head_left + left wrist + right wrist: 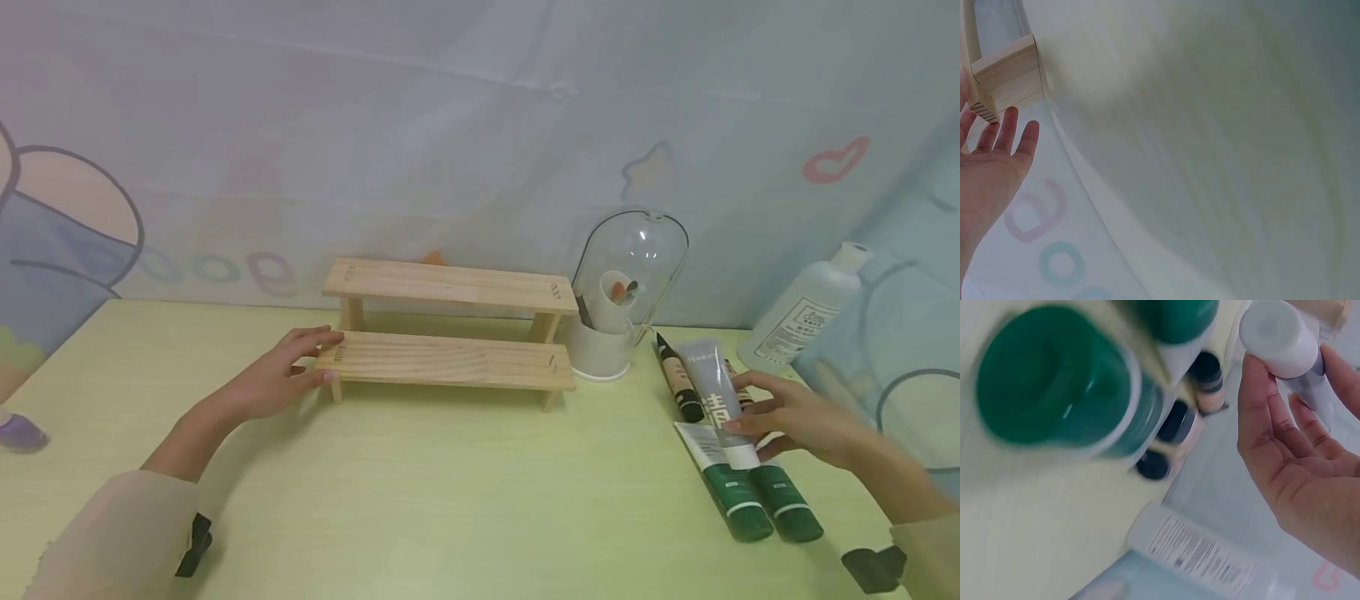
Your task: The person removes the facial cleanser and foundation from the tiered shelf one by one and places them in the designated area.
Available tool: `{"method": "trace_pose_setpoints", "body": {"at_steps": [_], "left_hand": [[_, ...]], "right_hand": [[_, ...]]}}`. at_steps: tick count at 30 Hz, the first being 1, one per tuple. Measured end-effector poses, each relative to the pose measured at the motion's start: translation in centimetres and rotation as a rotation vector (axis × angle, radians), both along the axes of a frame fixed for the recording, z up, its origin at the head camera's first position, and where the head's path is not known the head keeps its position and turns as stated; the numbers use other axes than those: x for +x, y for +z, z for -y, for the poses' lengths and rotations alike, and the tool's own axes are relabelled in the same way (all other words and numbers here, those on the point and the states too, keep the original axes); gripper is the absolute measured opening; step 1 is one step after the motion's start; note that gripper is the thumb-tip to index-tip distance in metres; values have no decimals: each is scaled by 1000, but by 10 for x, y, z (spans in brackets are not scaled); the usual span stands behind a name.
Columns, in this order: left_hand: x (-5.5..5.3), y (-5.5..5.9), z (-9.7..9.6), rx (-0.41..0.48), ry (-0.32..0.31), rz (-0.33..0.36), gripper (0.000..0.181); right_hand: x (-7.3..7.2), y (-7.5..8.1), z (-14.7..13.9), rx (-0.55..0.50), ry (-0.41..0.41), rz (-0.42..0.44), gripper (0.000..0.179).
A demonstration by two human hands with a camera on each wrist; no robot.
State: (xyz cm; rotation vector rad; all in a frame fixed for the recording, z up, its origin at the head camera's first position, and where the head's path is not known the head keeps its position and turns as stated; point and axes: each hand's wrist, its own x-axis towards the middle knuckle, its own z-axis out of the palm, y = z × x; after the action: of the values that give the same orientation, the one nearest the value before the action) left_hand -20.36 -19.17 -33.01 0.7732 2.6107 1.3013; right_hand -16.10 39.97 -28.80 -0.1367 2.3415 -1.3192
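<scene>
My left hand [281,372] is at the left end of a two-step wooden stand [450,360], thumb at the lower board's front edge and fingertips at its back corner. In the left wrist view, the other fingers [1007,131] extend beside the board's end. My right hand [798,414] holds a grey squeeze tube [712,383], its white cap [742,457] toward me. In the right wrist view, thumb and fingers pinch the tube near that cap [1275,337]. Two green-and-white tubes [738,500] lie under and beside it, partly overlapped by the grey tube.
A black-and-beige tube [680,379] lies behind the green ones, with similar ones partly hidden by the hand. A white bottle [806,308] stands at the back right. Right of the stand is a white brush holder [600,350] with a clear domed cover [660,250]. A purple item [21,433] sits far left.
</scene>
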Motion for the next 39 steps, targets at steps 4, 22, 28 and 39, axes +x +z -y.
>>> {"method": "trace_pose_setpoints", "body": {"at_steps": [4,22,28,39], "left_hand": [[0,0,0,9,-1,8,54],[1,0,1,12,0,8,54],[0,-1,1,12,-3,5,54],[-1,-2,0,9,-1,-3,54]], "right_hand": [[4,0,-22,1,-9,46,27],[36,-23,-92,161,-257,213,61],[45,-34,-99,120,-271,257,43],[50,-44,-94,137,-272,262,38]]}}
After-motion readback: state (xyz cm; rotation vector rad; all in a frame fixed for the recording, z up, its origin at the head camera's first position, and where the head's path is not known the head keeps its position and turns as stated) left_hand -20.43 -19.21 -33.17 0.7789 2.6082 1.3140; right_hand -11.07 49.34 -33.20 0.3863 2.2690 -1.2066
